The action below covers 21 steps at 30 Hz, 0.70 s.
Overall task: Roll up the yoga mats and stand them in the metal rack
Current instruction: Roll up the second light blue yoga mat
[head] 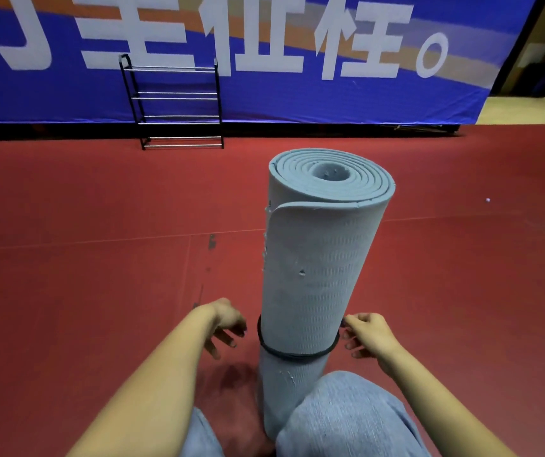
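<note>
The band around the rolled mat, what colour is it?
Black; the band circles the light blue mat, seen in the head view.

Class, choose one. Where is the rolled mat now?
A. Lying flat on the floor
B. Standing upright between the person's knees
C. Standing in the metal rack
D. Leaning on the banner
B: the mat stands on end between the knees, while the rack holds nothing.
</note>
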Motion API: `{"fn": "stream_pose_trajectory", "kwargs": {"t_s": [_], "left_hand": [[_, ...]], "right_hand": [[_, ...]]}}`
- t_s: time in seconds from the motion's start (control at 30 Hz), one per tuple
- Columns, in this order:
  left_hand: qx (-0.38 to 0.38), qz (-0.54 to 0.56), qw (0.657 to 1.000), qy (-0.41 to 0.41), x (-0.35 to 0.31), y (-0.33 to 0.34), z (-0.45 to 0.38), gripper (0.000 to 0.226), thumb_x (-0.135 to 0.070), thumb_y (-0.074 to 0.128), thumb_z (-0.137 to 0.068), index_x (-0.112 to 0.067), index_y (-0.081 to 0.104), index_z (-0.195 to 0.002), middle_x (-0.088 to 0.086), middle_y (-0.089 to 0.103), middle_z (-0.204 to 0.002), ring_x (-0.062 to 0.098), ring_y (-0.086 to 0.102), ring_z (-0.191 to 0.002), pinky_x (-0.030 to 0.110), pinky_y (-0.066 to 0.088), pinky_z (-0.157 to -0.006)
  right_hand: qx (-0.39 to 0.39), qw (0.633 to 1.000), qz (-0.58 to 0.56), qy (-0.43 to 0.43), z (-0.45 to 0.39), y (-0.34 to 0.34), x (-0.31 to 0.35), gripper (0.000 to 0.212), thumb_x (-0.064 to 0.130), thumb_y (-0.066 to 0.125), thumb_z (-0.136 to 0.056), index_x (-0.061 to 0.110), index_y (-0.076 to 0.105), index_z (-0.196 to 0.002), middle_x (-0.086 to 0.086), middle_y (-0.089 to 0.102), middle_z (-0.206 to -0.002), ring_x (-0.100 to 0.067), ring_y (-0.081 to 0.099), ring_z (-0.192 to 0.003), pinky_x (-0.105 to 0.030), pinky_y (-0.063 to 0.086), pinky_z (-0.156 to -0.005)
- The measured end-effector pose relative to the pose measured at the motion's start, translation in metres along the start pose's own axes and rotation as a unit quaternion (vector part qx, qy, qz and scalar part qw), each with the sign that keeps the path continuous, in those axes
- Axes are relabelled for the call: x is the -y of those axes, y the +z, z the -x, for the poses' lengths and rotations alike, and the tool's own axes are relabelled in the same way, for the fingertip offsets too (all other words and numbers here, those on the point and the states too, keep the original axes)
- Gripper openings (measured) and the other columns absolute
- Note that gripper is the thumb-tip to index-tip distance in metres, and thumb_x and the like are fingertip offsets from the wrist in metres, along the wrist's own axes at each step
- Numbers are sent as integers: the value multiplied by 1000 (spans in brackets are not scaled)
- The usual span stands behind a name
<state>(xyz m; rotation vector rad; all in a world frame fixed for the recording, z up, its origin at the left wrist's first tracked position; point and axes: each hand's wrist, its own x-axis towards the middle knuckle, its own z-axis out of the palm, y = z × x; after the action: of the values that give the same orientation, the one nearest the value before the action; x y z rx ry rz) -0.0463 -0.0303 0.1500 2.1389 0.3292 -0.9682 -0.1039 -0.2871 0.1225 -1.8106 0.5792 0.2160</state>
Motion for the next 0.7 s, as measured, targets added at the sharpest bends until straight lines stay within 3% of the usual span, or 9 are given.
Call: {"fn": "stream_pose_trajectory", "kwargs": {"t_s": [0.13,0.17,0.23,0.3,0.37,0.47,0.57,0.63,0.7], "left_hand": [[-212,34,966,144,-10,-13,-1,15,-10,48,-95,-5,62,-98,15,65,-107,28,67,-88,33,47,-70],[-290,80,928,220,-18,-19,5,14,-7,50,-94,-7,63,-97,17,66,-107,28,66,-95,30,48,-77],[-386,255,799,383,-40,-31,39,17,-3,53,-93,-7,62,-107,14,65,-110,18,61,-98,22,45,-87],[-400,375,658,516,-61,-37,90,19,-12,53,-94,-11,57,-113,6,62,-111,12,57,-100,18,44,-93],[-395,338,593,614,-73,-32,134,26,-29,55,-88,-22,55,-113,-4,59,-115,12,55,-109,26,41,-100],[-404,120,629,653,-85,-15,173,59,-55,65,-71,-38,46,-125,-15,44,-137,16,35,-135,33,25,-114],[-427,-172,718,521,-101,-8,182,95,-85,46,-55,-45,32,-140,-17,13,-154,12,-5,-145,51,-1,-118],[-405,-304,757,414,-112,-13,186,103,-92,38,-55,-40,29,-144,-16,14,-156,13,-5,-146,57,-8,-115],[-363,-369,768,377,-121,-21,189,99,-85,47,-63,-36,27,-147,-16,22,-155,15,9,-146,50,3,-118]], "right_hand": [[-4,998,-68,-6,12,-16,12,13,13,51,-94,7,61,-88,-5,56,-65,-15,48,-46,-21,42,-43],[-5,997,-82,-12,15,-19,17,11,13,52,-94,7,60,-90,-5,57,-66,-15,48,-47,-21,42,-44],[-2,994,-103,-25,23,-22,29,11,14,52,-94,8,60,-91,-5,57,-65,-16,49,-47,-23,43,-44],[15,992,-118,-48,33,-23,43,13,14,51,-94,7,61,-89,-4,57,-63,-16,50,-47,-23,43,-44],[32,988,-131,-75,44,-23,57,13,13,51,-95,7,61,-88,-4,58,-61,-15,50,-46,-22,44,-42],[34,981,-139,-133,63,-21,79,11,12,51,-95,8,59,-90,-6,58,-63,-15,52,-47,-22,43,-42],[20,972,-128,-198,79,-23,102,9,10,50,-95,10,58,-90,-6,58,-67,-16,52,-53,-26,42,-46],[16,966,-95,-241,86,-26,111,7,8,52,-93,12,57,-93,-4,60,-69,-12,53,-52,-28,43,-48],[17,960,-58,-272,91,-30,116,13,8,55,-90,20,56,-95,-3,61,-70,-7,54,-52,-28,44,-49]]}}
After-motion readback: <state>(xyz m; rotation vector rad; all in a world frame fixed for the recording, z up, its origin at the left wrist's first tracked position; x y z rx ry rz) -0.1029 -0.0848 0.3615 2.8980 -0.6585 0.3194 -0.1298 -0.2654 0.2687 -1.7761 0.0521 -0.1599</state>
